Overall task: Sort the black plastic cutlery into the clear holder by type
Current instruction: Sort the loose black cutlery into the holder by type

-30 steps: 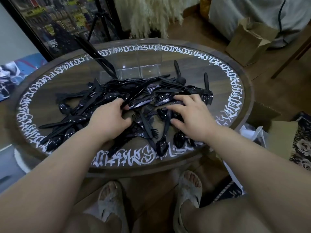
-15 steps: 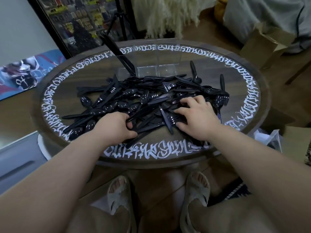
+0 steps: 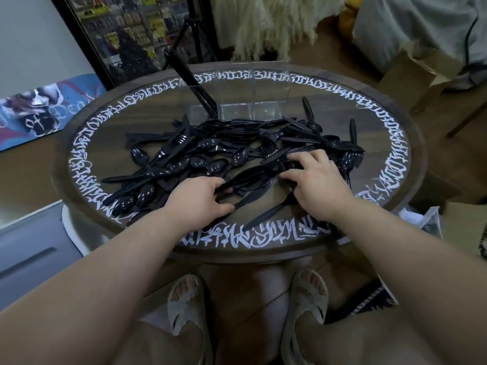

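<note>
My left hand (image 3: 200,200) grips several knives (image 3: 247,177) near the worktop's (image 3: 411,143) front edge; my right hand (image 3: 317,185), fingers spread, presses the cutlery pile (image 3: 237,148). The clear holder (image 3: 237,101) stands toward the far edge.

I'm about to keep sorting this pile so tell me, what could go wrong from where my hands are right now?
1. The left hand grips several black pieces at once; a mixed handful could put the wrong types together in the clear holder.
2. The cutlery pile is tangled, so pulling one bunch may drag others off the table edge.
3. The holder looks light and already has pieces leaning out of its left compartment; a bump might tip it.
</note>
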Demonstrator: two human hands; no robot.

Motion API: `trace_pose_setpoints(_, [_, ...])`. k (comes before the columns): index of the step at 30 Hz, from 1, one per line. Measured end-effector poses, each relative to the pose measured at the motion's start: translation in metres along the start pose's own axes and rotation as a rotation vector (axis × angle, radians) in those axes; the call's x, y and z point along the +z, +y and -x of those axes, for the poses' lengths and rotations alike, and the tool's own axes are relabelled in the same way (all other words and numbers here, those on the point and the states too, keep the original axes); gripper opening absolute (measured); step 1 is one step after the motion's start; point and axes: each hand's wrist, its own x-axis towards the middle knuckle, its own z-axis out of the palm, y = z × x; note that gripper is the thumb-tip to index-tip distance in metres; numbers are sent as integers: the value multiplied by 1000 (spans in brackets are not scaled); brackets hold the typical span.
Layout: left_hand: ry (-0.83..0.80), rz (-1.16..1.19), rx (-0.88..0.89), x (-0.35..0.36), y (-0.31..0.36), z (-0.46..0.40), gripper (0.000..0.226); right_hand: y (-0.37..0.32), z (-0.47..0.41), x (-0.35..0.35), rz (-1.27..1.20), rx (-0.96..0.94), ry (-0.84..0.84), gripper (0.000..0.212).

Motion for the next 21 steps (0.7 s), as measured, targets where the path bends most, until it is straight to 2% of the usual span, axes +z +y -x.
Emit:
trace_pose_setpoints(4, [28,-47,-16,2,7,-3,43,-9,-1,4,-67,-64,106,32])
trace_pose_setpoints(9, [42,-86,-52,3,14,-4,61,-27,-11,11,18,-95,-14,53])
trace_pose_setpoints(13, [35,-73,-104,1,9,-4,74,-28,-15,10,20,-97,-21,47])
trace_pose_setpoints(15, [16,-81,-122,-1,7,-3,67,-28,-16,8,9,-110,-32,47])
trace_pose_setpoints(18, [-16,-52,-141,-3,2,-3,38,-28,-16,7,-8,-116,-61,57])
trace_pose_setpoints(21, [-43,-25,-141,-1,0,-3,24,-29,-17,6,-3,-119,-94,54])
